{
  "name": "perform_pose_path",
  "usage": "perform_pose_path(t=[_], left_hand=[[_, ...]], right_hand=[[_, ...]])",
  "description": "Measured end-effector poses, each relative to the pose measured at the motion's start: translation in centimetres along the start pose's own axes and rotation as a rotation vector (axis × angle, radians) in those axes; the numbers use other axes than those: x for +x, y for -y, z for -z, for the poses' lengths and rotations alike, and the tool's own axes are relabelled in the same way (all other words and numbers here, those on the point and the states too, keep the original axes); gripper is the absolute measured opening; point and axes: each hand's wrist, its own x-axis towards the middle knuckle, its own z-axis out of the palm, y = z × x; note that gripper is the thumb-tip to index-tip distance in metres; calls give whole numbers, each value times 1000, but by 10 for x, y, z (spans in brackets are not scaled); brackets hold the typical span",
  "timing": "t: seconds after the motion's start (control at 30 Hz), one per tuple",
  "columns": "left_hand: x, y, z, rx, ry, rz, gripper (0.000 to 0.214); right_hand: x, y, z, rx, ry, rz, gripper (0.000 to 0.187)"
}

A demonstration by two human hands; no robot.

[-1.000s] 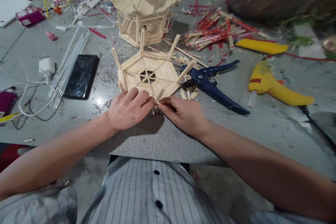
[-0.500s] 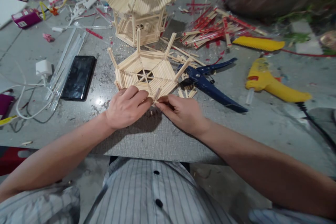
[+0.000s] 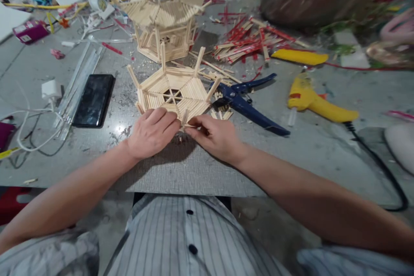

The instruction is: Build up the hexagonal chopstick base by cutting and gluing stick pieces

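A hexagonal panel of pale wooden sticks (image 3: pixel 194 89), with short posts at its corners and an opening crossed by spokes, lies on the table in front of me. My left hand (image 3: pixel 154 133) is closed over its near left edge, fingers curled and fingertips by the near corner post. At that same corner my right hand (image 3: pixel 216 137) pinches a small wooden stick (image 3: pixel 190 126) between thumb and index finger. Its inner end meets the base of the near post, and the exact contact is too small to tell. Behind the panel stands a tiered pavilion of the same sticks (image 3: pixel 164 13).
Blue cutting pliers (image 3: pixel 249 105) lie right of the panel, near cut stick pieces. Farther right is a yellow hot glue gun (image 3: pixel 320 101). Red-wrapped sticks (image 3: pixel 246 41) are heaped behind, before a large metal pot (image 3: pixel 291 4). A black phone (image 3: pixel 93 100) and glue sticks (image 3: pixel 76 82) lie left.
The view has turned slightly to the right, so the things on the table appear farther left. Both hands keep nearly the same hold at the panel's near corner.
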Motion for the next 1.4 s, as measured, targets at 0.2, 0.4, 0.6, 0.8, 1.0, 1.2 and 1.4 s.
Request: perform_pose_path(t=[0.2, 0.4, 0.6, 0.8, 1.0, 1.2, 1.4], left_hand=[[-11, 3, 7, -123, -54, -2, 11], [-6, -6, 21, -153, -48, 37, 3], [0, -23, 20, -309, 54, 238, 16], [22, -29, 3, -661, 55, 576, 9], [55, -34, -5, -1122, -49, 1035, 14], [61, -39, -8, -1433, -35, 1263, 17], [66, -39, -3, -1478, 3, 1317, 20]], right_hand=[[0, -4, 9, 0, -27, 112, 52], [4, -10, 8, 27, 107, 269, 76], [16, -5, -4, -15, 300, 285, 76], [24, -8, 22, -92, 198, 278, 33], [8, -40, 75, -359, -104, -67, 44], [-3, -68, 91, -607, 307, -448, 40], [3, -70, 88, -561, 279, -385, 23]])
